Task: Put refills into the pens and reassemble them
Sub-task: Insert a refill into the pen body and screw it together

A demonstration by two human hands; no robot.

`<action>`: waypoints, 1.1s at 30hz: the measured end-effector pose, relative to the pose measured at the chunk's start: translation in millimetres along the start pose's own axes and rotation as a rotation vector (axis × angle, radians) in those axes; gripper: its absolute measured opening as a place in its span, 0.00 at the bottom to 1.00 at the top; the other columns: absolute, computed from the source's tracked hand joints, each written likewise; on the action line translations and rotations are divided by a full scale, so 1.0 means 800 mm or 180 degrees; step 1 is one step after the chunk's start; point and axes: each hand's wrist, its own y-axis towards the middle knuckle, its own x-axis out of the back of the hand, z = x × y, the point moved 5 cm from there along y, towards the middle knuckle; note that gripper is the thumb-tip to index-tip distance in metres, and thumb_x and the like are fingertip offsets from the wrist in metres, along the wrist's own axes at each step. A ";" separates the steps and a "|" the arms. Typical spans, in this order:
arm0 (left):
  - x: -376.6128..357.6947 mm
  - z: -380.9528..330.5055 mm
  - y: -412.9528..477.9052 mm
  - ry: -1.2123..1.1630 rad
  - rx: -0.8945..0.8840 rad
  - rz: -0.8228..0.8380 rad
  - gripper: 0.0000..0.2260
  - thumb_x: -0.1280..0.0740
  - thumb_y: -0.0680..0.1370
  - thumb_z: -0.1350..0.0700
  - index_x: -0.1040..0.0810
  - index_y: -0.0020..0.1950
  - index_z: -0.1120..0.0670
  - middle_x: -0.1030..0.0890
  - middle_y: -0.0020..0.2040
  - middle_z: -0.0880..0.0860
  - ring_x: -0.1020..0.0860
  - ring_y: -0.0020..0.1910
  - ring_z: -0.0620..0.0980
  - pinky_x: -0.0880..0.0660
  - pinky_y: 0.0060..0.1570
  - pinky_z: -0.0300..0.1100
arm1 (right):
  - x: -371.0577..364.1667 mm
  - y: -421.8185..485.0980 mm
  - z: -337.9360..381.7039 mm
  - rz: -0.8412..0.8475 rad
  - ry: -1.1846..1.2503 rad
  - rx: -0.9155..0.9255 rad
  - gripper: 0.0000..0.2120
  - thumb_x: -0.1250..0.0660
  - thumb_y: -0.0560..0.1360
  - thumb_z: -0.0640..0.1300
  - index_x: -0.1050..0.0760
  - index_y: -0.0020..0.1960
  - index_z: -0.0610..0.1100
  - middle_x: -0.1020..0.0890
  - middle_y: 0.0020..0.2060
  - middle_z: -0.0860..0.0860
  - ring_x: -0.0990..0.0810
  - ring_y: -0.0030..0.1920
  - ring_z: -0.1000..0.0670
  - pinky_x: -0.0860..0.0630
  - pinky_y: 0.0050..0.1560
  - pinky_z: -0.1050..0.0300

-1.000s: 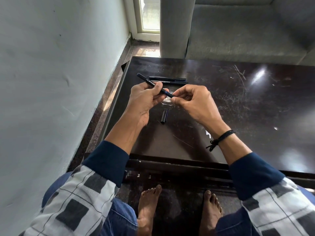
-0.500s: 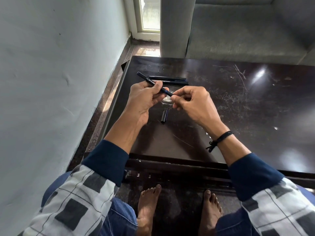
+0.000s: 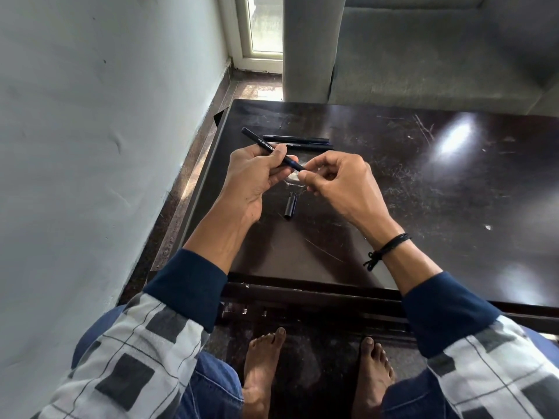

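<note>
Daylight reaches me from the window, far beyond the left hand. I note a hard glare patch on the table beyond the right hand. Hands are sharp; frame edges bow from the wide-angle lens.

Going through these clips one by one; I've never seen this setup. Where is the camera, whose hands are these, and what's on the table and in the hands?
There is no machine: a person works with bare hands. One wide camera on their head looks forward and down, so their own feet show at the bottom. The left hand grips a dark pen, slanted above the table. The right hand has curled fingertips at the pen's near end; whether they pinch anything is too small to tell. On the dark table lie a loose pen cap, just below the hands, and two more pens side by side beyond them. A grey sofa stands behind.
</note>
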 end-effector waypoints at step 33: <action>-0.003 0.001 -0.001 0.0009 0.0001 0.0014 0.03 0.31 0.80 0.60 0.19 0.47 0.59 0.14 0.44 0.59 0.15 0.42 0.50 0.19 0.44 0.38 | -0.005 -0.001 0.001 0.0027 -0.0046 0.0001 0.06 0.28 0.77 0.50 0.18 0.43 0.49 0.15 0.32 0.53 0.16 0.37 0.49 0.19 0.45 0.48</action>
